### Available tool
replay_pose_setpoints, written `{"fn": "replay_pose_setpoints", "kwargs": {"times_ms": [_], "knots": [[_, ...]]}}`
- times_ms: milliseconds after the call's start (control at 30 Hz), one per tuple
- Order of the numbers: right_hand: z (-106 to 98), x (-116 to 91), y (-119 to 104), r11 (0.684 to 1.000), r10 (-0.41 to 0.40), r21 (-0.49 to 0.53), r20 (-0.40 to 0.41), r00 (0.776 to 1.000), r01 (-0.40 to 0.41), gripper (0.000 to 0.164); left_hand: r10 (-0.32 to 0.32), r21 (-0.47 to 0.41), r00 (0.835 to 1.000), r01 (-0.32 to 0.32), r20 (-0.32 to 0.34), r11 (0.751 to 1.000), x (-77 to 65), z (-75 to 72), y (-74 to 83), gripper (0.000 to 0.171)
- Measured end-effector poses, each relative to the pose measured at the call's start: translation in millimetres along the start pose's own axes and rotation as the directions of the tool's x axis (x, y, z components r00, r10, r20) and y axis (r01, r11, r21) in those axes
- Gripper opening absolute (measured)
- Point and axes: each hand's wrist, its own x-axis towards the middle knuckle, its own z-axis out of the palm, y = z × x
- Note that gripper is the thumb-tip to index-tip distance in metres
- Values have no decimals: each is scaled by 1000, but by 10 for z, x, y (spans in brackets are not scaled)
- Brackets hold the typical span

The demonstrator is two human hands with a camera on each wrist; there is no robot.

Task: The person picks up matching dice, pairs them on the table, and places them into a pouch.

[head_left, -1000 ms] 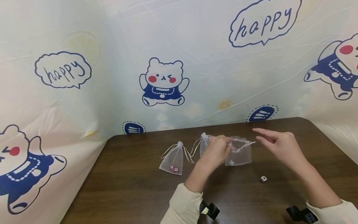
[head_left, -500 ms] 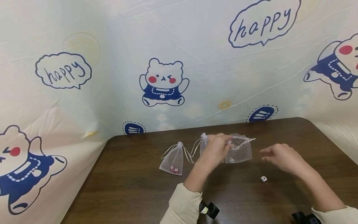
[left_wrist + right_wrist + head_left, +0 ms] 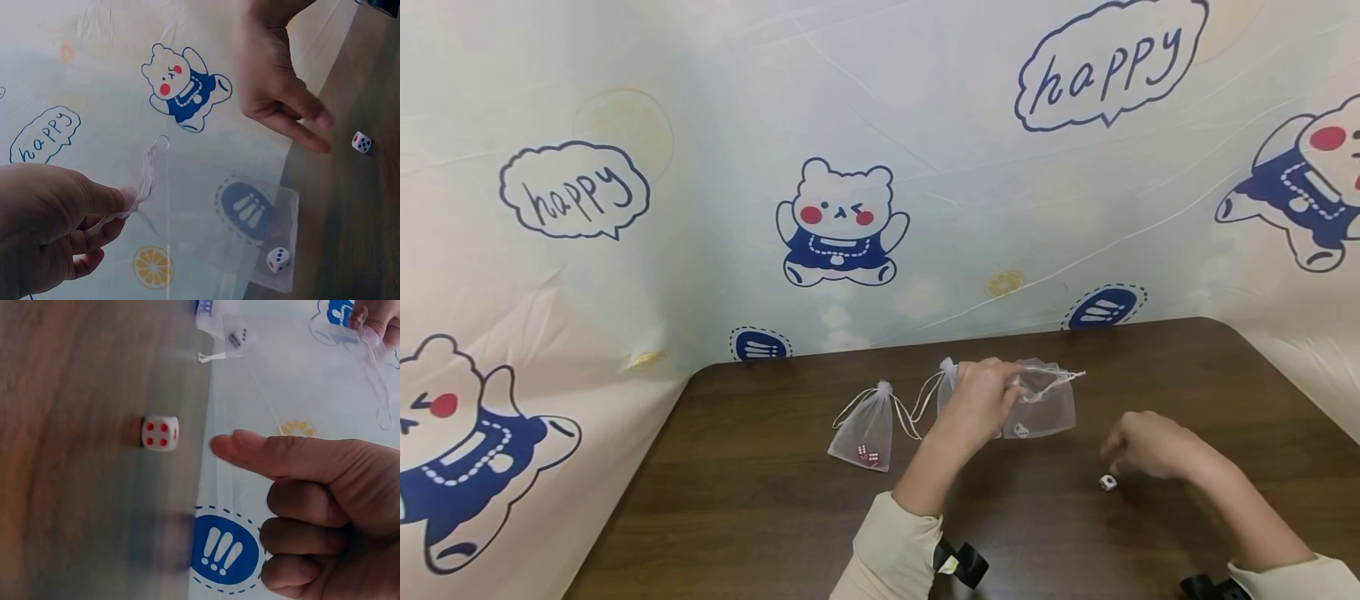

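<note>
My left hand (image 3: pixel 977 400) pinches the mouth of a sheer white drawstring bag (image 3: pixel 1054 417) between thumb and fingers. Inside the bag, near its bottom, lies a white die (image 3: pixel 279 260). Another white die (image 3: pixel 1107 482) sits loose on the table, right of the bag. Close beside this loose die is my right hand (image 3: pixel 1150 446), which holds nothing. In the right wrist view its thumb and index finger (image 3: pixel 294 453) stretch toward the die, a small gap short of it, while the other fingers are curled.
A drawn-shut sheer bag (image 3: pixel 872 417) with red dice (image 3: pixel 868 455) lies at the left. Between it and my left hand is another closed bag (image 3: pixel 947 379), partly hidden by that hand. A printed cloth (image 3: pixel 700 275) hangs behind the dark wooden table (image 3: pixel 760 517).
My right hand has moved away from the bag's mouth, down and toward me, to the loose die. The left hand keeps its pinch, and the bag's mouth has settled slightly.
</note>
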Motion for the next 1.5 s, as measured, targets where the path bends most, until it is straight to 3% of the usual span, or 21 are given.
{"fn": "replay_pose_setpoints", "kwargs": {"times_ms": [167, 933, 1200, 1500], "knots": [[80, 12, 0, 999, 42, 10, 49, 998, -43, 12, 8, 34, 1000, -9, 27, 999, -11, 10, 2, 25], [244, 29, -82, 990, 112, -90, 38, 993, -108, 19, 15, 18, 999, -16, 44, 1000, -30, 66, -5, 25], [218, 22, -139, 991, 55, -117, -89, 995, -66, 25, 21, 11, 999, -21, 35, 1000, -32, 69, -19, 24], [-117, -4, -227, 996, -14, -86, -269, 963, -9, 9, 23, 8, 999, -24, 34, 1000, -30, 67, -21, 24]]}}
